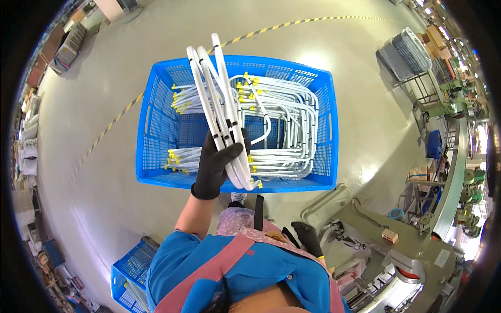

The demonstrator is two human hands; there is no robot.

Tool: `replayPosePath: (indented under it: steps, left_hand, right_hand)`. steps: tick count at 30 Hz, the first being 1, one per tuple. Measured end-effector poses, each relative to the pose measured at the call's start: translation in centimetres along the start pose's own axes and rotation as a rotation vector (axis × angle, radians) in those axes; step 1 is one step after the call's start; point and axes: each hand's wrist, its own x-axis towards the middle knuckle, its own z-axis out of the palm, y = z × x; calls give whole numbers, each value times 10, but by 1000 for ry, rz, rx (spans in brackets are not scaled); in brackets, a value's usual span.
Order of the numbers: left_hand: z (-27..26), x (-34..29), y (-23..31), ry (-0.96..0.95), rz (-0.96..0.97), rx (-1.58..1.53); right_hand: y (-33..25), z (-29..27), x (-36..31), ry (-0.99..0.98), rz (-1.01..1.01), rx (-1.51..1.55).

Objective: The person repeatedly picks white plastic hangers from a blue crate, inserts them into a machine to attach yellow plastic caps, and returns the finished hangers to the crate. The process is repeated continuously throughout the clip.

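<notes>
Our blue jacket point(229, 266) filled the six o'clock edge. We clamped our left hand point(216, 164) on a bundle of white tubes point(222, 104) above the blue crate point(156, 130); our right hand point(308, 237) hung low at five o'clock, its grip indiscernible.

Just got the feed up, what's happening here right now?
A person in a blue top stands over a blue mesh crate on the floor. The gloved left hand grips a bundle of bent white tubes above the crate, where more white tubes with yellow end caps lie. The gloved right hand hangs low beside a grey machine, holding nothing visible.
</notes>
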Motion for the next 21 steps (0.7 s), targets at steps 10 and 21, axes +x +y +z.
replayPosePath:
  steps: [10,21]
  left_hand:
    - [96,-212,-21,-367,-98,221]
    - [124,-364,-70,-593,-655,353]
  right_hand:
    - [-115,-83,-26,-422,-641,769]
    - [-68,-168,-103,-591,-541,1630]
